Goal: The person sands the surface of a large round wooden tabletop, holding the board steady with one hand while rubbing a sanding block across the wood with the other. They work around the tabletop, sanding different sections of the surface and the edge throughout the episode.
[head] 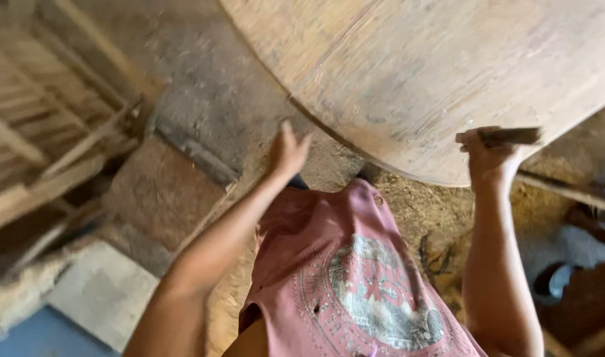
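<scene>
A large round wooden tabletop [434,66] fills the upper right, its curved edge running toward me. My right hand [491,155] is at that edge, closed around a dark flat tool [510,135] that sticks out to the right. My left hand [288,151] hovers just left of the edge with fingers loosely spread and nothing in it. Below, my pink printed shirt [355,277] shows between my arms.
A wooden slatted frame [44,132] leans at the left. Rough concrete slabs [163,192] and sawdust-strewn ground [415,205] lie below. A pale block [104,291] sits at lower left. Wood pieces and a grey object [580,244] lie at right.
</scene>
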